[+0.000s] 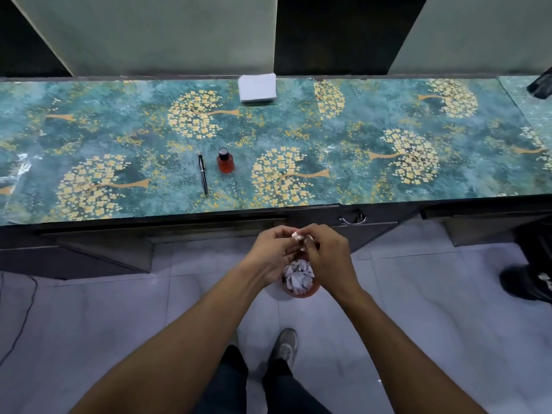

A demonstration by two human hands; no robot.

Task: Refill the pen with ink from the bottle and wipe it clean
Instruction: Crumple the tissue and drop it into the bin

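**Hands over the waste bin, pen and bottle on the surface**

Hands meet below the front edge of the surface [388, 180], above a small reddish waste bin [299, 291] standing on the tiled floor [119, 309]. The left hand [270, 255] and right hand [327, 255] are brought together, their fingers curled inward and pinching a small crumpled white tissue [297, 235] between the fingertips; most of the tissue is hidden inside the grip, so its size and any staining cannot be made out. The bin holds crumpled white paper [297, 277], and its far rim is covered by the two hands.

The pen [203, 174], dark and slim, lies near the front edge of the surface, left of its middle, with its length running toward the back edge. Just beside it, to its right and not touching, stands the ink bottle [225, 160], upright, with red contents and a dark cap on. A stack of white tissues [257, 87] sits at the back edge, well apart from both.

Below the front edge, a drawer front carries a metal handle [353, 219]. A thin cable [21, 324] trails over the floor at the left. At the right frame edge, a dark shoe [525, 282] of another person is cut off, as is a dark object [541, 85] at the surface's far right corner, which cannot be identified. The person's own shoe [286, 345] shows between the forearms.
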